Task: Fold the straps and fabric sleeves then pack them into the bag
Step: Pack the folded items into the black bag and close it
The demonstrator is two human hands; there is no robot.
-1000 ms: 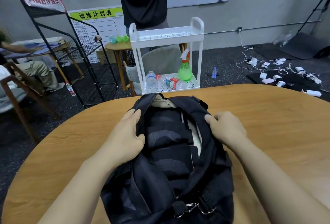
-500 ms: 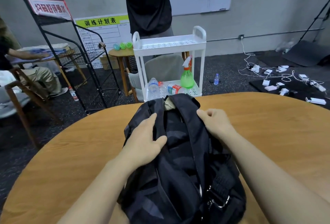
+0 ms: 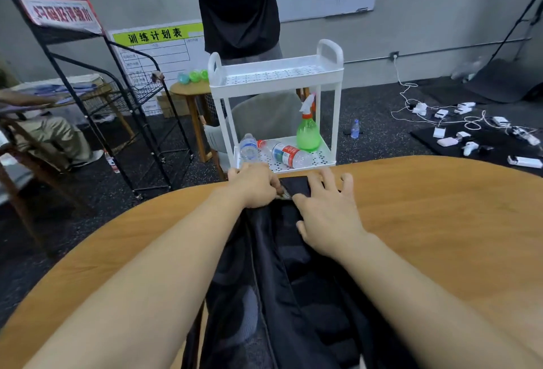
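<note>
A dark navy bag [image 3: 296, 286] lies lengthwise on the round wooden table [image 3: 440, 221], running from the near edge toward the far edge. Its two sides are drawn together along the middle. My left hand [image 3: 254, 185] is at the bag's far end, fingers curled and pinching a small metal zipper pull there. My right hand [image 3: 329, 210] lies beside it with fingers spread flat, pressing on the bag's fabric. The straps and fabric sleeves are hidden inside the bag.
Just beyond the table's far edge stands a white two-tier cart [image 3: 276, 110] with water bottles and a green spray bottle [image 3: 308, 130]. A person in a black shirt [image 3: 238, 7] stands behind it. A black wire rack [image 3: 97, 95] is at left; cables and chargers [image 3: 458, 130] lie on the floor at right.
The bag's opening, spread wide a second ago, has been drawn together. Both hands have moved from the bag's sides to its far end, and the left hand has taken hold of the zipper pull.
</note>
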